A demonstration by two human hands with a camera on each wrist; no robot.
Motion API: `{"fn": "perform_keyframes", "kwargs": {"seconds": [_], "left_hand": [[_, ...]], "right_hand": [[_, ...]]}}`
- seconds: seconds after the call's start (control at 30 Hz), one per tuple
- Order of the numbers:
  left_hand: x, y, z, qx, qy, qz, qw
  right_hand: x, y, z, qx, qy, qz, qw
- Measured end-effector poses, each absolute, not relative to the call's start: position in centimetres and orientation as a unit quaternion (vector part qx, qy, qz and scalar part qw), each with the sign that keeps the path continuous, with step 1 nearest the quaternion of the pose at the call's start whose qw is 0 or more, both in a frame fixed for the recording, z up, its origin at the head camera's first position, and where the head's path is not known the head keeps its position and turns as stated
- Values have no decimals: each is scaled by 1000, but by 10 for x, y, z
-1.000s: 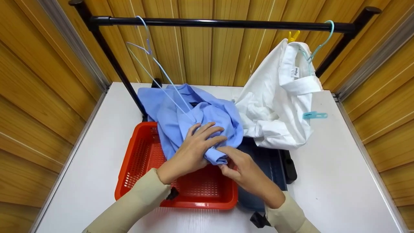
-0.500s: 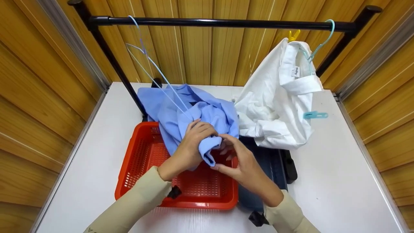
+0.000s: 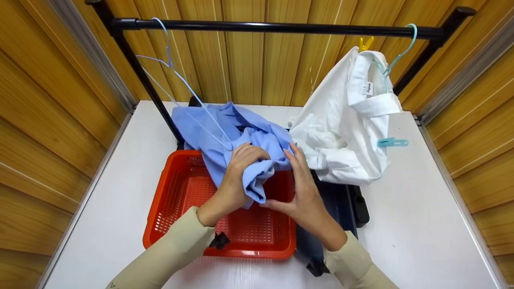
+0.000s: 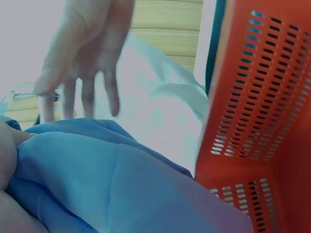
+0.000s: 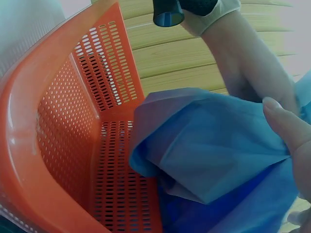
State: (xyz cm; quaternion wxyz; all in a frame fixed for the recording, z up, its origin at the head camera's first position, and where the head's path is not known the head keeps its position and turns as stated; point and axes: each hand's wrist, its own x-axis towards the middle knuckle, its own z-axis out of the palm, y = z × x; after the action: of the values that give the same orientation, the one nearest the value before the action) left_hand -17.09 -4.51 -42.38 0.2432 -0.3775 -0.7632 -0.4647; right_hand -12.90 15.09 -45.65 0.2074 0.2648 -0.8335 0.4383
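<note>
My left hand (image 3: 235, 178) grips a blue garment (image 3: 277, 136), its bunched end sticking out between thumb and fingers, above the red basket (image 3: 157, 200). The right hand (image 3: 305, 198) is spread, thumb tip close to the folded end and fingertips beside the cloth on the right. In the left wrist view the right hand (image 4: 92, 53) has straight fingers behind the blue cloth (image 4: 97, 170). A thin light-blue hanger (image 3: 168, 64) hooks over the rail and slants down into the garment, where its lower end is hidden. What kind of garment it is cannot be told.
Across the back runs a black rail (image 3: 261, 26). On the right hangs a white garment (image 3: 333, 132) with a waistband, a yellow clothespin (image 3: 365, 43) and a light-blue clothespin (image 3: 392, 142). Beneath it sits a dark blue container (image 3: 339, 200). Wood-grain walls enclose three sides.
My right hand has let go of the rolled cloth end and spread its fingers. The left hand has drawn the bunched end slightly left. The hanger's hook has slid left along the rail.
</note>
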Motion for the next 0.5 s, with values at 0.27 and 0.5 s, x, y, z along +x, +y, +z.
{"fn": "perform_keyframes", "kwargs": {"seconds": [0.27, 0.5], "left_hand": [[-162, -39, -414, -388, -735, -497, 249], [-158, -31, -410, -405, -709, -511, 268]], "right_hand": [[-136, 140, -462, 281, -831, 424, 225], [-141, 127, -462, 286, -821, 439, 227]]}}
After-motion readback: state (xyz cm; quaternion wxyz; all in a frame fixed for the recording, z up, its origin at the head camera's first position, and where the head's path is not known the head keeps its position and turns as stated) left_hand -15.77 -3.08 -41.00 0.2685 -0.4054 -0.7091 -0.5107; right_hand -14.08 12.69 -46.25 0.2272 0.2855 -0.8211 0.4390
